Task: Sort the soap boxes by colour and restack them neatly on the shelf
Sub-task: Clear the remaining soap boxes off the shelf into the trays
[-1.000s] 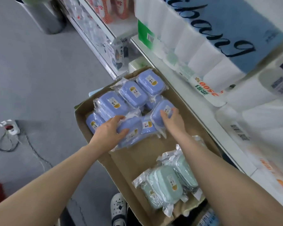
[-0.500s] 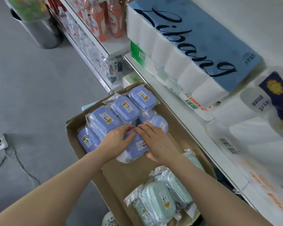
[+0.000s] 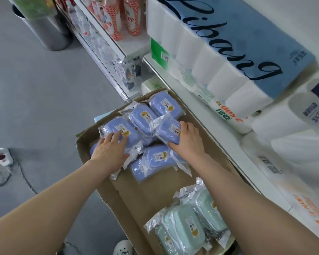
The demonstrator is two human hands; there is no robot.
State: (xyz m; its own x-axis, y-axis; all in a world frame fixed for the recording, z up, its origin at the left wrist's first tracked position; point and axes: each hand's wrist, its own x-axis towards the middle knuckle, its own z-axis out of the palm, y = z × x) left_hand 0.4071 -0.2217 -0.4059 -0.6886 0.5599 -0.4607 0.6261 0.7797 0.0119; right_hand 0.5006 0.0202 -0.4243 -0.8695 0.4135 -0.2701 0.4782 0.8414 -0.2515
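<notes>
In the head view, your hands have parted. Half a second ago both of them met on one blue box at the front of the cluster. Now your left hand (image 3: 110,150) lies on the left blue box (image 3: 118,128), fingers straight and slightly spread, pressing flat on its wrapper. Your right hand (image 3: 189,142) has gone to the shelf side of the cluster and grips the tilted blue box (image 3: 168,130), fingers curled over its end, with the thumb seemingly tucked under the near edge. That box sits canted on top of its neighbours, not flat like the rest.

The front blue box (image 3: 157,157), the one you have let go, lies free in the cardboard tray (image 3: 136,196). It partly overlaps another blue one, and loose wrapper ends stick out around it. The far blue boxes (image 3: 164,105) run toward the tray's far corner much as they did. The green soap boxes (image 3: 180,230) stay grouped at the near end, well apart from the blue ones, with bare cardboard between.

So the colours already look separated, and what seems left is squaring up the blue pile. Your left hand appears to be steadying one side while your right seats or lifts the canted box. The wrappers look slick, so a stacked box may slide. The tray sits just beside the white shelf edge (image 3: 219,137); what carries it is hidden.
</notes>
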